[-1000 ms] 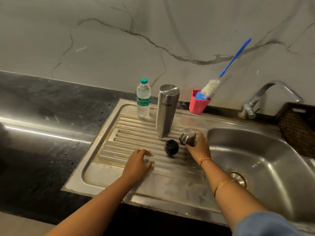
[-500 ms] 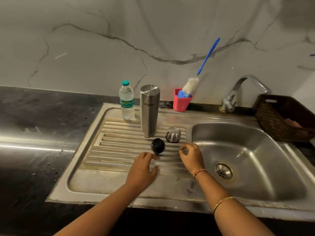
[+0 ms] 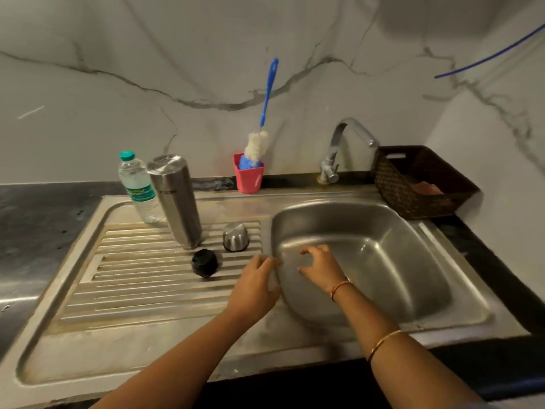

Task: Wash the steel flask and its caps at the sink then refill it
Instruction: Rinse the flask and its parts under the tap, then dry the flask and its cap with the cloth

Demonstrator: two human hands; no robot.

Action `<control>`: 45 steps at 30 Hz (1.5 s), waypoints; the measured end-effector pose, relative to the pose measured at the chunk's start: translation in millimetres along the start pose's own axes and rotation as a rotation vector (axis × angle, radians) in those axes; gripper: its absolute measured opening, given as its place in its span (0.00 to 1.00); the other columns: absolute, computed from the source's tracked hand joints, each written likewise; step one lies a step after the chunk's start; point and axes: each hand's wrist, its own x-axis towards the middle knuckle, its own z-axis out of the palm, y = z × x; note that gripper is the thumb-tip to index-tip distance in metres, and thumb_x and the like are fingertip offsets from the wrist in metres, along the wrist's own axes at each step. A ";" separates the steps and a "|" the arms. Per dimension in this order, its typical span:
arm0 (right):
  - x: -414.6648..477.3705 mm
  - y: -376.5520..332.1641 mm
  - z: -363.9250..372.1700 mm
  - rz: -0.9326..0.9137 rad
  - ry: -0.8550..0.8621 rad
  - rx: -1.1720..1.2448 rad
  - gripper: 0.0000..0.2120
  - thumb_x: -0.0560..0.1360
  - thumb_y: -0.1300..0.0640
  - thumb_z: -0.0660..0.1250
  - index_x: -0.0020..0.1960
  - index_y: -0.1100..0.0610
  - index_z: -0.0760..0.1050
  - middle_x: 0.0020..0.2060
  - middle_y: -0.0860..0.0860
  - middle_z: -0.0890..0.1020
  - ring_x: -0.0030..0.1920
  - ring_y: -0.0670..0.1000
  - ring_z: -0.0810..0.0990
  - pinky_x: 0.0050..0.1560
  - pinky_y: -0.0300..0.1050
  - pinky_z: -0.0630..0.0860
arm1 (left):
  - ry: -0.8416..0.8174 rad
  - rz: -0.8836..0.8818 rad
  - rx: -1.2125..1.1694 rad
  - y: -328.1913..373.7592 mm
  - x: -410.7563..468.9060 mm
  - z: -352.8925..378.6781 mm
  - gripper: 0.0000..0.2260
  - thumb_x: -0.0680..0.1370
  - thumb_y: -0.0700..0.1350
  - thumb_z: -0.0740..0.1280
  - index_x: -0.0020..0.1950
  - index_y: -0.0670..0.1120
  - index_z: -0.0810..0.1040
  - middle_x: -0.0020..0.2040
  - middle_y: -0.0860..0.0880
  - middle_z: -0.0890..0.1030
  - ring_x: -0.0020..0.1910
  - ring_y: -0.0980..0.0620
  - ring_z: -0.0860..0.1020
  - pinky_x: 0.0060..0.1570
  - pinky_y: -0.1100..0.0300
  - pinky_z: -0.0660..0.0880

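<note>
Both hands are released and hold nothing. The left hand hovers with loosely curled fingers over the ridge between the drainboard and the sink basin. The right hand hangs over the basin, fingers half bent and spread, apart from the left.

The steel flask stands upright and uncapped on the ribbed drainboard. Its domed steel cap sits just to its right. The round black inner cap lies in front of the flask, left of the left hand.

A clear plastic water bottle with a green lid stands just beside the flask. Behind, a pink cup holds a blue-handled bottle brush with white bristles. A curved metal tap rises at the basin's rear, next to a dark woven basket on the black tabletop.
</note>
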 end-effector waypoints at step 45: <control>212.6 189.5 -269.6 0.412 -0.045 -0.066 0.21 0.77 0.50 0.61 0.67 0.58 0.68 0.64 0.58 0.71 0.66 0.61 0.68 0.69 0.55 0.64 | -0.042 -0.561 -0.869 244.9 309.2 178.8 0.11 0.80 0.40 0.62 0.62 0.45 0.76 0.55 0.43 0.81 0.51 0.45 0.81 0.49 0.50 0.80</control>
